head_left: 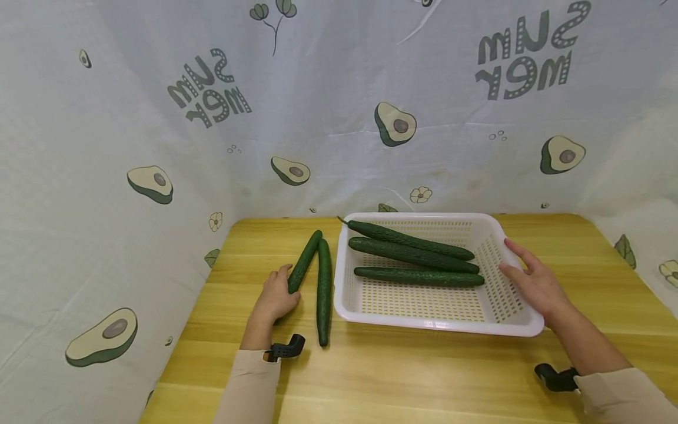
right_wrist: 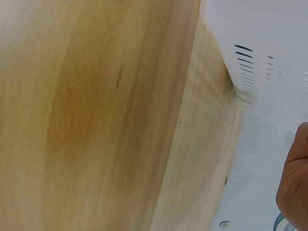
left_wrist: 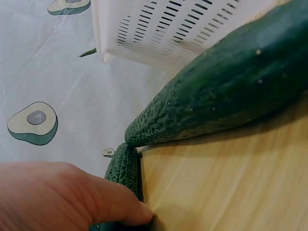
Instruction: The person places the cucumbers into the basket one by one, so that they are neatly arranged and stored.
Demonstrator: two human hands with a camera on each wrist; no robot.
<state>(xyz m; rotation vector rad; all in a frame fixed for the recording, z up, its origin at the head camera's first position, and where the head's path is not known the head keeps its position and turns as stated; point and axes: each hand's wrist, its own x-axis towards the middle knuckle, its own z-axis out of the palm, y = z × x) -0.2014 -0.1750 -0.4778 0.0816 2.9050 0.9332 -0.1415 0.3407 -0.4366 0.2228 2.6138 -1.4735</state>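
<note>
My left hand (head_left: 275,295) is on the table's left part, its fingers curled over a green cucumber (head_left: 307,259) that lies slantwise. In the left wrist view the thumb lies along this cucumber (left_wrist: 124,168), whose tip meets that of a second cucumber (left_wrist: 216,91). The second cucumber (head_left: 323,294) lies lengthwise between my left hand and a white plastic basket (head_left: 434,323). Inside the basket are three cucumbers (head_left: 418,277), lying crosswise. At the basket's right end, my right hand (head_left: 537,287) grips the rim. In the right wrist view only part of that hand (right_wrist: 293,183) shows.
The wooden table (head_left: 402,377) extends in front of the basket and to both sides. A pale curtain (head_left: 328,88) printed with avocados hangs behind the table and along its sides. One basket cucumber's thin stem (head_left: 341,219) pokes over the left rim.
</note>
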